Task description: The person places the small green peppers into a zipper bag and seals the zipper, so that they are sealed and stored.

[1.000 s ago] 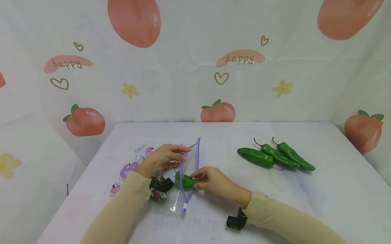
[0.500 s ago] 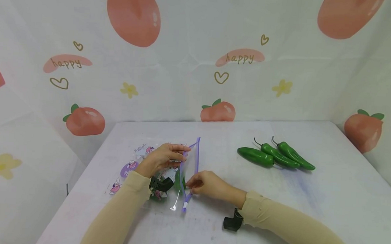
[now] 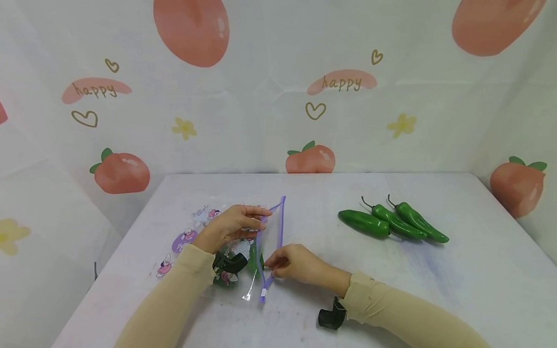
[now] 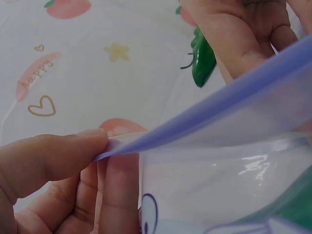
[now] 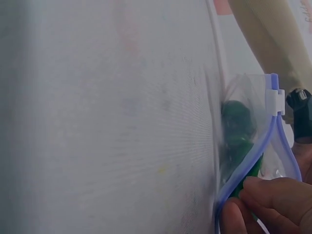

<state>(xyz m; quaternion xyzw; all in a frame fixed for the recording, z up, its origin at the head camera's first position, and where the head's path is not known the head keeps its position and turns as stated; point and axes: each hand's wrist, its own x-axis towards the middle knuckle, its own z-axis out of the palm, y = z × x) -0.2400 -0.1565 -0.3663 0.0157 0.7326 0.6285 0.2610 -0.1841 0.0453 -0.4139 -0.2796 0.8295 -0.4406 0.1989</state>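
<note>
A clear slider zip bag (image 3: 246,293) with purple edges and cartoon prints lies at left centre, its mouth spread toward the right. My left hand (image 3: 230,226) pinches one purple edge of that mouth between thumb and fingers, seen closely in the left wrist view. Green chili peppers (image 5: 237,114) show through the plastic, partly hidden by the prints. At the bag's mouth, the thumb and curled fingers of my right hand (image 3: 297,264) pinch the end of a green pepper (image 5: 254,168), most of which is inside. The white slider (image 5: 275,102) sits at the near end of the mouth.
Three green chili peppers (image 3: 394,222) lie side by side on the white table (image 3: 396,264) at the right. Behind the table hangs a white cloth (image 3: 266,47) printed with peaches. A black wrist mount (image 3: 332,316) hangs below the right cuff.
My right hand has moved slightly left and down to the bag's mouth, and the pepper has slid deeper inside. Over the last half second nothing visibly moves. The left hand keeps its place.
</note>
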